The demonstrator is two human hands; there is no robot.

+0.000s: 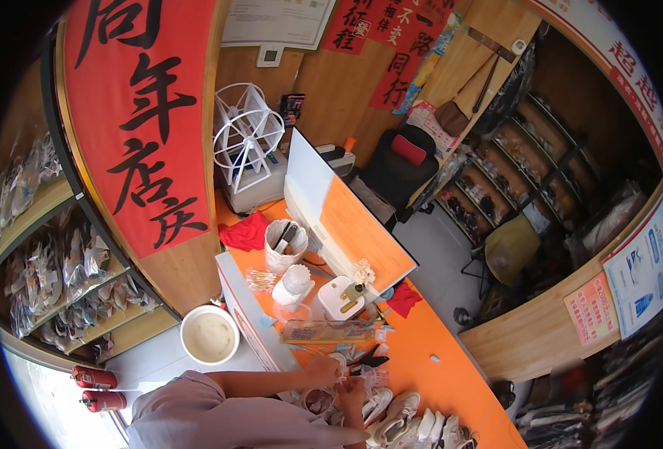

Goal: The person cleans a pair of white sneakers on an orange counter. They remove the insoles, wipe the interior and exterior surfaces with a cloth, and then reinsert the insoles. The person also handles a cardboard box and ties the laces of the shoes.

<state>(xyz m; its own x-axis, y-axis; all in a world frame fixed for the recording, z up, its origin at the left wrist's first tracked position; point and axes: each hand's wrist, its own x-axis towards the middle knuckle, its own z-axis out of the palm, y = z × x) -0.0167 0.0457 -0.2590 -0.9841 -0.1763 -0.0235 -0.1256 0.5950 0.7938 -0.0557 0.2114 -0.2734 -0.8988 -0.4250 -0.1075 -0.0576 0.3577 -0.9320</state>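
My left hand holds a small white round object, perhaps a tape roll, above the orange counter. Close beside it, my right hand has its fingers bent near the same object; what they pinch is too small to tell. Black-handled scissors lie just past the hands. Below and to the right of them stand several white shoes on the counter. A clear plastic item is partly hidden by my forearms.
Beyond the hands are a clear box, a white bottle, a woven cup, cotton swabs and a monitor. A white bucket and fire extinguishers stand on the floor at left.
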